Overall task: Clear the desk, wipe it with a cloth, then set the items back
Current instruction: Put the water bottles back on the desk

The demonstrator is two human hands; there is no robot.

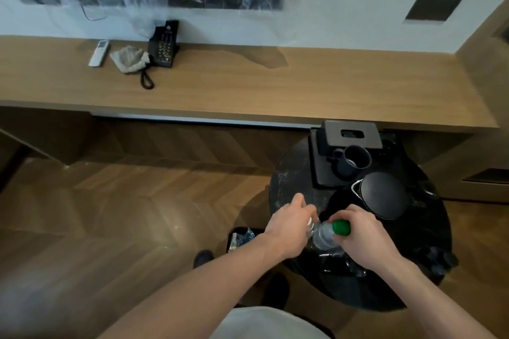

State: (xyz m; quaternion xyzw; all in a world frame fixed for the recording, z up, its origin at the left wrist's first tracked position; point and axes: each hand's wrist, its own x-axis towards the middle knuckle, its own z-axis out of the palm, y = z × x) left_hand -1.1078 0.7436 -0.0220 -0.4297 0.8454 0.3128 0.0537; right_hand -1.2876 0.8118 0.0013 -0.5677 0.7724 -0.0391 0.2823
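Note:
Both my hands are low over a round black side table (289, 173). My right hand (366, 237) grips a clear water bottle (325, 238) just below its green cap (341, 227). My left hand (287, 226) curls round a second clear plastic bottle (313, 224), which is mostly hidden by the fingers. The two bottles touch. On the long wooden desk (275, 85) lie a crumpled grey cloth (129, 59), a white remote (98, 53) and a black phone (164, 45) with its coiled cord.
The side table also carries a black tray (323, 173) with dark mugs (356, 159), a grey tissue box (349, 133) and a black kettle (382, 198). A bin (239, 238) with wrappers stands on the herringbone floor left of the table. A plastic-draped screen hangs above the desk.

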